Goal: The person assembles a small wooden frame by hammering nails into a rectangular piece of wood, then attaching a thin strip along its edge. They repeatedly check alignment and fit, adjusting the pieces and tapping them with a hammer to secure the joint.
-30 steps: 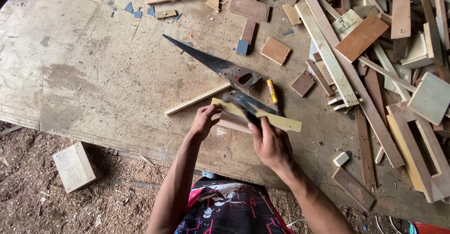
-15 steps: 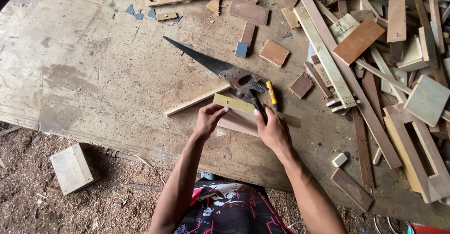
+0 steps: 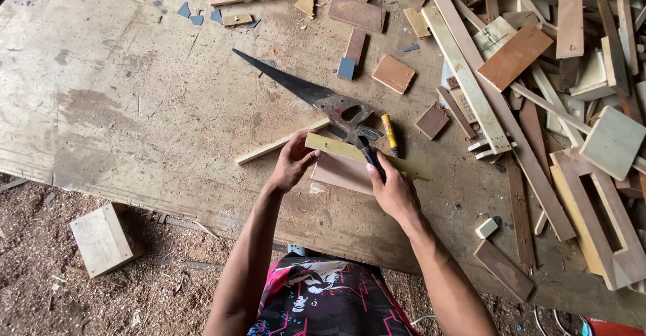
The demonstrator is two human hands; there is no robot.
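A: What fills the frame?

B: A wide, scuffed plywood worktable (image 3: 134, 107), offcuts heaped upper right, a dark tapering handsaw (image 3: 296, 87) at centre.

A: And the hands?

B: Just below centre, the left hand (image 3: 291, 164) pinches a thin pale-yellow wooden strip (image 3: 336, 147); light, stiff, probably best gripped near its end. The right hand (image 3: 393, 191) is closed round a black-handled claw hammer (image 3: 367, 149)

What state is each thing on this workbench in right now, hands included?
Left hand: holding the end of the yellowish wood strip.
Right hand: gripping the hammer, head resting on the strip.
Handsaw: lying flat, untouched.
Yellow-handled tool: lying loose.
Flat board: lying under the strip.
Wood block: on the sawdust floor.
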